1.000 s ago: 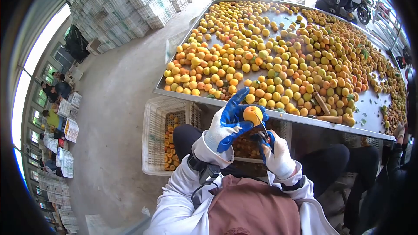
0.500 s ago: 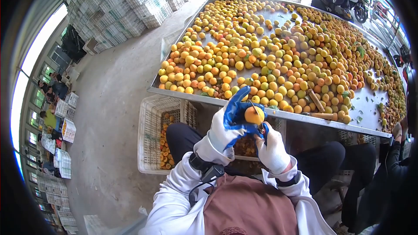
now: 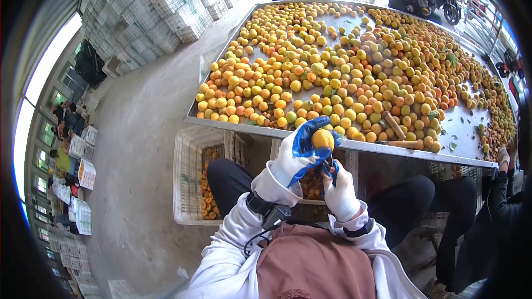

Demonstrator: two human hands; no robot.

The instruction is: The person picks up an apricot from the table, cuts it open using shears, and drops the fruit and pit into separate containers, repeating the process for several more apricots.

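Note:
My left hand (image 3: 303, 150), in a white glove with blue coating, is closed round a yellow apricot (image 3: 322, 139) just off the table's near edge. My right hand (image 3: 340, 191), also gloved, grips a small tool (image 3: 331, 165) with a thin dark shaft. The tool's upper end meets the underside of the fruit; its exact shape is hidden by the fingers. Ahead of both hands, many loose apricots (image 3: 310, 72) in yellow, orange and green cover the metal table (image 3: 249, 128).
Below the table stand a white crate (image 3: 182, 188) of halved apricots and another crate (image 3: 274, 145) partly behind my hands. Two wooden-handled tools lie among the fruit, one a brown handle (image 3: 394, 125). Several people sit around the table. Stacked crates (image 3: 160, 5) fill the back left.
The thin metal piece seen across the apricot's front no longer shows there. My right hand has dropped slightly below the fruit, and the whole view has shifted a little.

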